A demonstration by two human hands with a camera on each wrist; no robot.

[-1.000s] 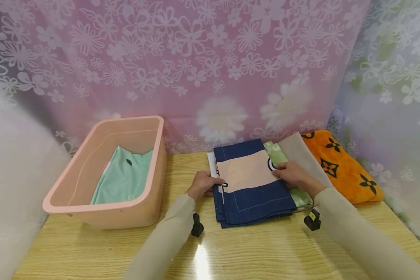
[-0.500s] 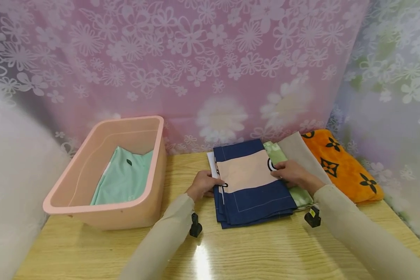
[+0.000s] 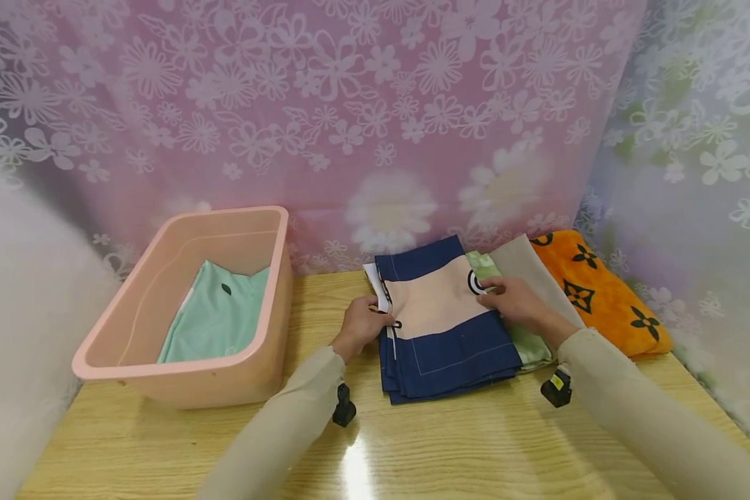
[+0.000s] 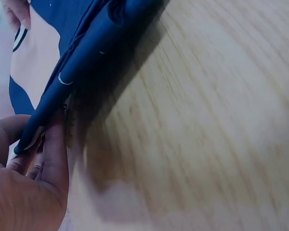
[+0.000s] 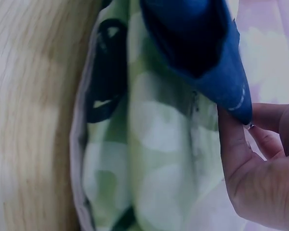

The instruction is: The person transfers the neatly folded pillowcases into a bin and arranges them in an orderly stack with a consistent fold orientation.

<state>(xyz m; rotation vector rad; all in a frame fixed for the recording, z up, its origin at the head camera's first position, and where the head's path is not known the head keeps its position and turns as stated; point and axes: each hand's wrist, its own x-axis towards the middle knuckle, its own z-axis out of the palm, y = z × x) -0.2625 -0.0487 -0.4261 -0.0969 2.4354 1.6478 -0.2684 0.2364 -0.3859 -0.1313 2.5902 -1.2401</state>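
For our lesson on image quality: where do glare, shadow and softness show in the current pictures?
Head view: a bright glare streak on the wooden table, near the bottom edge; left wrist view: dark shadow beside the navy-and-peach cloth, with soft wood grain; right wrist view: green cloth looks soft, and the backdrop washed out.

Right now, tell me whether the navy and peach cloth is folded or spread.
Folded: the navy and peach cloth shows stacked layers along its near edge, and the left hand and right hand pinch its opposite sides.
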